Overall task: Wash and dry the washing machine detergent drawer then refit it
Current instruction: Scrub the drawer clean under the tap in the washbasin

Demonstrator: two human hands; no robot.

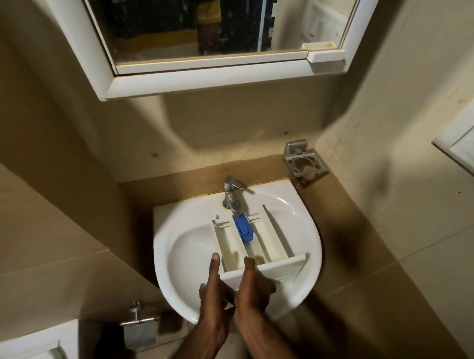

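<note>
The white detergent drawer (pixel 235 247) lies across the white washbasin (pixel 173 247), with its blue siphon cap (pixel 244 230) right under the chrome tap (pixel 231 195). Its front panel points toward me. My left hand (pixel 212 289) holds the panel's left end, thumb up along the drawer's side. My right hand (pixel 253 286) grips the panel near its middle, thumb over the top edge and fingers underneath. No stream of water is visible at the tap.
A mirror cabinet (pixel 208 64) hangs above the basin. A metal toothbrush holder (pixel 304 160) is fixed on the wall at the right, and a switch plate (pixel 468 146) further right. A toilet-roll holder (pixel 139 327) and toilet cistern (pixel 19 343) are at lower left.
</note>
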